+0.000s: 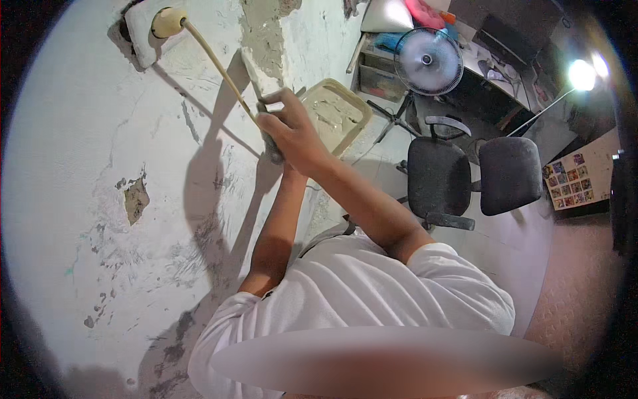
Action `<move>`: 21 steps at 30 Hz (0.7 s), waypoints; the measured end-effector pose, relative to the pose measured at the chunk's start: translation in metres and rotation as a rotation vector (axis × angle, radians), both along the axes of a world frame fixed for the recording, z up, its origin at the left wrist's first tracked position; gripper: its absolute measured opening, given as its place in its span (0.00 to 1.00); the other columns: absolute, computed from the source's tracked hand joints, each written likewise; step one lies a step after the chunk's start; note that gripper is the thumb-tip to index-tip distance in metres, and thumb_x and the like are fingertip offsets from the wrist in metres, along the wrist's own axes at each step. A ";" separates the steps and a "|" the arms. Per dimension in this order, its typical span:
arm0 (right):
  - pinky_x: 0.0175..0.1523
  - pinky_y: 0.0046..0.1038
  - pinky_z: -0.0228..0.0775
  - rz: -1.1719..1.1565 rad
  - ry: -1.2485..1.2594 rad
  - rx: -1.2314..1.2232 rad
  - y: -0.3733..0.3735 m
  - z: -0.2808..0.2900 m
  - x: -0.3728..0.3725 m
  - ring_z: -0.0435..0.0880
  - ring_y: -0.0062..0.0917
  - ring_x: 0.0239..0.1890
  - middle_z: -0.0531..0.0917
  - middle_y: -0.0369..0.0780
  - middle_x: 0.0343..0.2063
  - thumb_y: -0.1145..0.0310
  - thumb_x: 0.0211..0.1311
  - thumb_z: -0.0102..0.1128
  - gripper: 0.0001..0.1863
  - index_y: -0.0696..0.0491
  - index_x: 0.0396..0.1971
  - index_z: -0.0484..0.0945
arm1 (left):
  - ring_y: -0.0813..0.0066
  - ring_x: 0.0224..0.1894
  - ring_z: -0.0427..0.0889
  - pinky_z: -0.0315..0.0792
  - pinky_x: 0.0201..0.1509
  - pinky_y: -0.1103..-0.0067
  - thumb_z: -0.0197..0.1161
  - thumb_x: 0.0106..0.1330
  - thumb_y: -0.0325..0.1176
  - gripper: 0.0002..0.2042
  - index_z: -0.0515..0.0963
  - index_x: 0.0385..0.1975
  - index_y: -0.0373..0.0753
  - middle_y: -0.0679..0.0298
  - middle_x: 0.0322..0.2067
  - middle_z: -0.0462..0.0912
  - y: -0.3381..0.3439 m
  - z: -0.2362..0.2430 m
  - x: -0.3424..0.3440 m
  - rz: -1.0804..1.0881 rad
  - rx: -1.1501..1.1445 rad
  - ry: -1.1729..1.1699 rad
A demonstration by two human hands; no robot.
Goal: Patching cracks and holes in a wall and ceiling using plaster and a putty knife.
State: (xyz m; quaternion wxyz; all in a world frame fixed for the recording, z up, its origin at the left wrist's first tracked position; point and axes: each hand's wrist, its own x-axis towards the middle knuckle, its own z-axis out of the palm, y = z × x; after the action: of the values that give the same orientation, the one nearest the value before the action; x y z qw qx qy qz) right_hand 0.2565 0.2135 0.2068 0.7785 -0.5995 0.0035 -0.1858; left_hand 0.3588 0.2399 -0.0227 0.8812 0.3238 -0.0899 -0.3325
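Observation:
My right hand (292,130) is closed round the dark handle of a trowel (262,74), beside the wall. Whitish plaster coats the trowel's blade, which lies close to or against the wall surface below a bare grey patch (264,33). My left forearm (278,216) reaches up behind my right wrist, so my left hand is hidden. Just beyond my hands is a beige rectangular tub (367,114) with wet, cream-coloured plaster (330,110) inside. Whether my left hand holds the tub cannot be seen.
From a pale box on the wall, a round cream fitting (169,22) with a cable (216,63) hangs toward my hands. A chipped spot (136,201) marks the wall. To the right stand a fan (427,61), a dark office chair (438,179), a cluttered desk and a bright lamp (582,75).

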 end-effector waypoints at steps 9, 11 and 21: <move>0.22 0.20 0.68 0.095 0.207 0.188 -0.110 -0.060 -0.078 0.77 0.18 0.21 0.83 0.43 0.32 0.68 0.69 0.48 0.15 0.53 0.53 0.67 | 0.58 0.56 0.74 0.71 0.60 0.62 0.49 0.65 0.38 0.24 0.64 0.59 0.33 0.54 0.55 0.72 -0.002 0.047 -0.038 0.236 0.108 0.156; 0.17 0.21 0.67 0.082 0.331 0.218 -0.127 -0.067 -0.081 0.77 0.20 0.17 0.83 0.44 0.32 0.67 0.70 0.46 0.15 0.53 0.54 0.66 | 0.58 0.56 0.74 0.71 0.61 0.61 0.49 0.61 0.34 0.24 0.65 0.59 0.34 0.54 0.54 0.73 0.007 0.033 -0.029 0.215 0.044 0.153; 0.17 0.14 0.61 0.117 0.585 0.346 -0.163 -0.112 -0.062 0.75 0.15 0.20 0.82 0.44 0.33 0.68 0.69 0.47 0.18 0.58 0.55 0.66 | 0.58 0.54 0.76 0.73 0.57 0.59 0.48 0.59 0.28 0.22 0.66 0.56 0.35 0.55 0.51 0.75 0.006 0.010 -0.018 0.120 -0.240 0.059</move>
State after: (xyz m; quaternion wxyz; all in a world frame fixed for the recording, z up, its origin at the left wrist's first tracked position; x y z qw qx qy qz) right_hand 0.1943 0.0503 0.0946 0.8439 -0.4858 0.2237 0.0425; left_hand 0.3413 0.2460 -0.0128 0.9342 0.2107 -0.0838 -0.2755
